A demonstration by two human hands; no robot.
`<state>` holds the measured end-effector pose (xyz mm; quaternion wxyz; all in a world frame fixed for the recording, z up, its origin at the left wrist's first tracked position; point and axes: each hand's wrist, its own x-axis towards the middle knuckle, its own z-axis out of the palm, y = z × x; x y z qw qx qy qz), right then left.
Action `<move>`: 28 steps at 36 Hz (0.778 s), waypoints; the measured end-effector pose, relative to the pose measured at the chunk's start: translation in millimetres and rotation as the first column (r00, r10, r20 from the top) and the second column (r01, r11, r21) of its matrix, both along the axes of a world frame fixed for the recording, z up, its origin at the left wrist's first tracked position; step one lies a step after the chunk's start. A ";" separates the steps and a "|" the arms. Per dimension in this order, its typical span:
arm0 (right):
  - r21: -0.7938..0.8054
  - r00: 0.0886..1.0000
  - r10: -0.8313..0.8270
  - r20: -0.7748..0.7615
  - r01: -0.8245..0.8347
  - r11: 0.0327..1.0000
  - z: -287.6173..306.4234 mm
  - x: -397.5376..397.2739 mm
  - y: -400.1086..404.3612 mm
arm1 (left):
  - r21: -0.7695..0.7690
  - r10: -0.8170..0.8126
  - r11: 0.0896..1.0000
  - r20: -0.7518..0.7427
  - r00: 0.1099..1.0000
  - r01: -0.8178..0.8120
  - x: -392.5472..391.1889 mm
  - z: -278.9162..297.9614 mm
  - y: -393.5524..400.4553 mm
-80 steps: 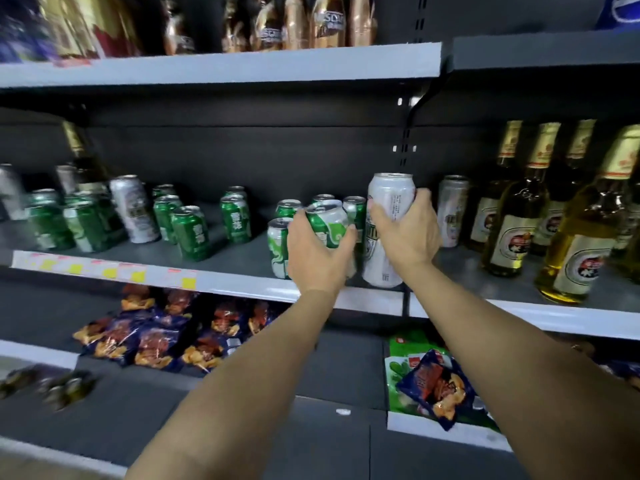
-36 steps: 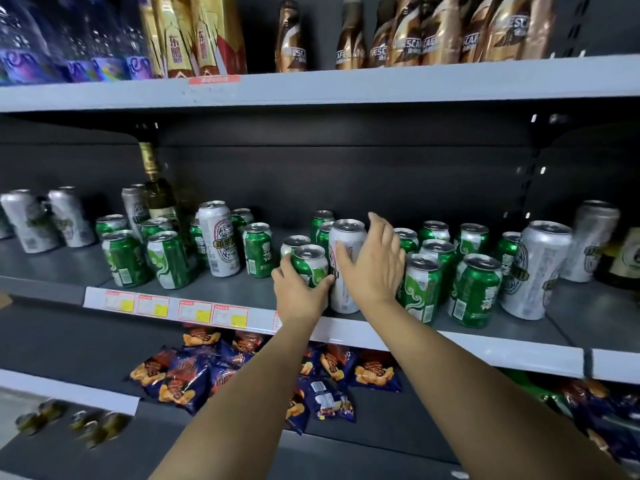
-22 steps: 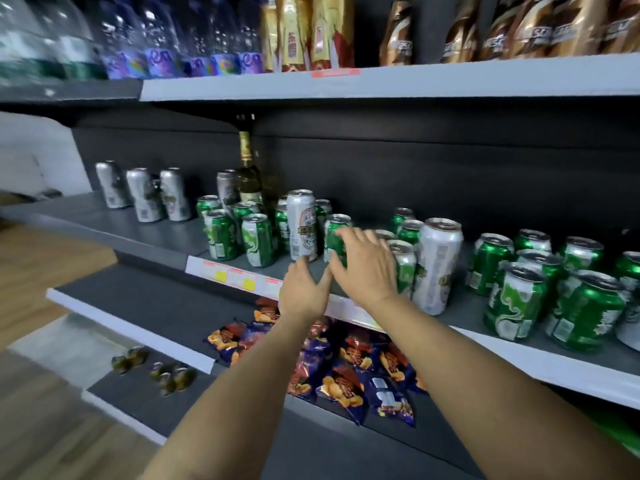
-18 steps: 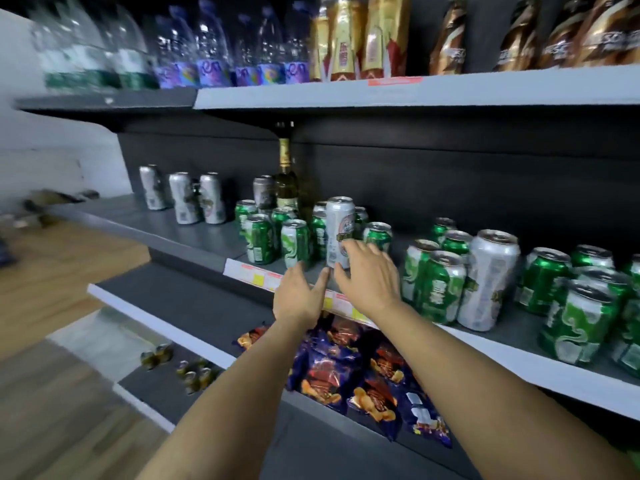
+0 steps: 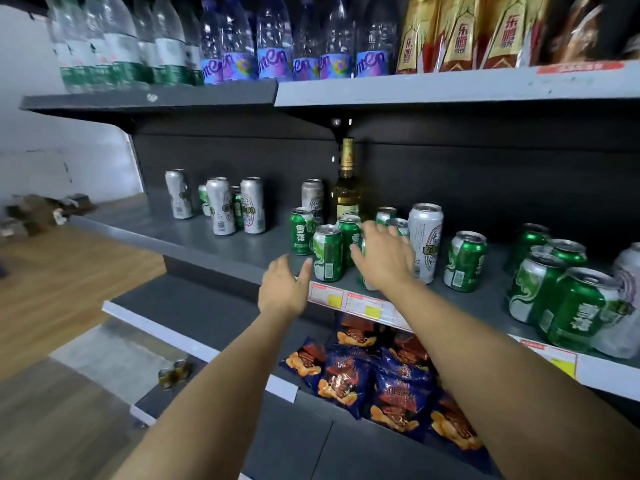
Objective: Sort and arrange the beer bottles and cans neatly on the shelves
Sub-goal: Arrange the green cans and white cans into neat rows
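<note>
The grey middle shelf (image 5: 214,242) carries several green beer cans, tall silver cans and one gold-necked beer bottle (image 5: 347,188) at the back. My right hand (image 5: 384,259) reaches in over a green can (image 5: 363,282) that its palm mostly hides, fingers spread and fairly straight, just left of a tall silver can (image 5: 426,240). My left hand (image 5: 282,289) hovers at the shelf's front edge holding nothing, its thumb close to another green can (image 5: 327,252). Three tall silver cans (image 5: 220,206) stand further left. More green cans (image 5: 568,299) crowd the right end.
Water bottles (image 5: 242,39) and gold-red packs (image 5: 460,32) fill the top shelf. Blue snack bags (image 5: 374,379) lie on the shelf below, with small tins (image 5: 173,370) at its left end. Yellow price tags (image 5: 349,301) line the shelf edge. Wooden floor lies to the left.
My view and both hands have shifted left along the shelf. The cans I held earlier are set down, and my right hand now reaches over a green can left of the tall silver one.
</note>
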<state>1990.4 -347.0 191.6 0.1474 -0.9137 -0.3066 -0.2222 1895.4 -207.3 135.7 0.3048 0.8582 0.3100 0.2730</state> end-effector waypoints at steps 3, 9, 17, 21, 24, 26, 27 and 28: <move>-0.001 0.999 -0.034 -0.003 0.034 0.999 5.5 18.7 10.7 | -0.018 -0.033 0.999 0.046 0.998 0.033 27.3 8.5 11.7; 0.028 0.997 -0.077 -0.011 0.077 0.997 19.9 58.3 35.2 | -0.036 -0.073 0.996 0.108 0.992 0.077 78.3 27.4 33.9; 0.134 0.980 -0.140 -0.142 0.159 0.978 31.8 100.0 75.0 | -0.065 -0.154 0.983 0.190 0.970 0.169 137.6 50.3 67.6; 0.192 0.948 -0.171 -0.270 0.227 0.955 39.9 121.7 96.8 | -0.084 -0.213 0.969 0.197 0.957 0.233 171.9 61.9 88.2; 0.205 0.923 -0.194 -0.332 0.271 0.940 46.7 137.8 111.8 | -0.110 -0.274 0.948 0.203 0.940 0.300 198.6 66.2 101.2; 0.186 0.900 -0.196 -0.389 0.285 0.940 48.2 150.7 122.9 | -0.131 -0.315 0.932 0.170 0.934 0.339 215.8 66.1 108.7; 0.185 0.886 -0.191 -0.423 0.291 0.939 48.6 157.5 128.5 | -0.159 -0.345 0.915 0.164 0.924 0.370 224.8 66.0 112.8; 0.197 0.868 -0.183 -0.462 0.302 0.933 48.9 164.3 134.2 | -0.191 -0.380 0.893 0.163 0.910 0.407 232.4 66.4 115.9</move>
